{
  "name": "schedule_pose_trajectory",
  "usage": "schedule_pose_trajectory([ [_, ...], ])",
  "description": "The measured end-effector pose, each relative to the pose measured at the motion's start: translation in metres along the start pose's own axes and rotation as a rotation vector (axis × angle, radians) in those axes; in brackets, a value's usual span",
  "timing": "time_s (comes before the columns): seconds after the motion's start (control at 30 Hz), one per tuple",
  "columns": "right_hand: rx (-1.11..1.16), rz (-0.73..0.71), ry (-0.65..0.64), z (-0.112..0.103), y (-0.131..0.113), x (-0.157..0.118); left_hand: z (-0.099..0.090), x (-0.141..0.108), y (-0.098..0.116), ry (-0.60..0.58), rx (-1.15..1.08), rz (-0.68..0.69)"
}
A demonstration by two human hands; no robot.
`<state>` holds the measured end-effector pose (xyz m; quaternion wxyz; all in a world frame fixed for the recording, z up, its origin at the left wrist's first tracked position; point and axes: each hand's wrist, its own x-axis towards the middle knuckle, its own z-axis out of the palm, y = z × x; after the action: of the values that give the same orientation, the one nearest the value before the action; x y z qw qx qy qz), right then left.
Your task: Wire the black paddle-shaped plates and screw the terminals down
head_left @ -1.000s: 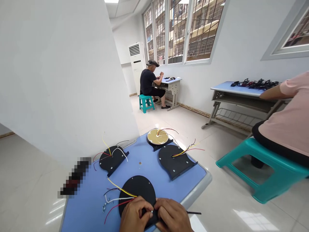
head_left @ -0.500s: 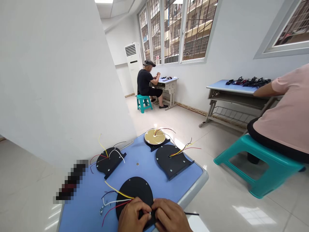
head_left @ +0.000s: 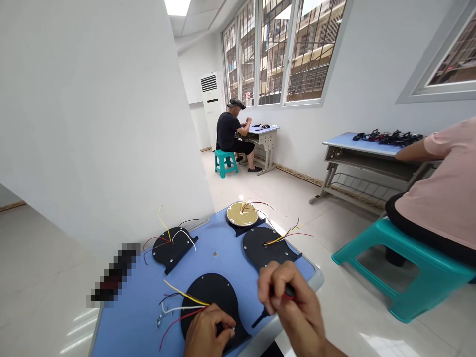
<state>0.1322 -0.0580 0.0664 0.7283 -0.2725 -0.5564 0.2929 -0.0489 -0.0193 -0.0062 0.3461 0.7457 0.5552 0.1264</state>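
Observation:
My left hand [head_left: 210,329] rests on a black round plate [head_left: 211,292] near the front of the blue table. Its thumb and forefinger pinch a small shiny screw [head_left: 232,328] by the plate's right edge. Yellow, black, white and red wires [head_left: 188,300] run out leftward from under that hand. To the right, my right hand [head_left: 293,302] is raised and closed around a screwdriver [head_left: 288,291] with a red and black handle. The dark shaft slants down and left towards the plate, apart from the screw. Several loose screws [head_left: 159,319] lie left of the plate.
Two more black wired plates stand on the blue table [head_left: 130,322], one at left [head_left: 173,248], one at right [head_left: 264,245]. Behind is a gold-faced disc [head_left: 241,214]. A white wall [head_left: 111,124] borders the left. One person sits far off; another sits at right on a green stool [head_left: 401,263].
My right hand has moved up and right, away from my left hand, and the screwdriver has swung round to point towards the plate. My left hand stays pinched at the plate.

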Motion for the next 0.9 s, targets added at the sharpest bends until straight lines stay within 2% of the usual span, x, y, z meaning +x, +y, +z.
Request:
schedule_pose_trajectory([
  [0.1, 0.076, 0.053, -0.099, 0.021, 0.013, 0.003, 0.0, 0.0, 0.0, -0.004, 0.01, -0.004],
  [0.23, 0.033, 0.06, -0.168, 0.033, 0.029, 0.002, 0.002, 0.001, -0.002, -0.018, -0.012, 0.018],
  [0.47, -0.058, 0.039, -0.22, 0.037, 0.036, 0.001, 0.008, 0.003, -0.006, 0.019, -0.074, 0.077],
  [0.67, -0.083, 0.062, -0.264, 0.039, 0.037, 0.001, 0.008, 0.001, -0.005, 0.027, -0.075, 0.073],
  [0.9, -0.068, 0.003, -0.274, 0.042, 0.037, 0.003, 0.005, 0.0, 0.001, 0.019, -0.031, 0.067],
])
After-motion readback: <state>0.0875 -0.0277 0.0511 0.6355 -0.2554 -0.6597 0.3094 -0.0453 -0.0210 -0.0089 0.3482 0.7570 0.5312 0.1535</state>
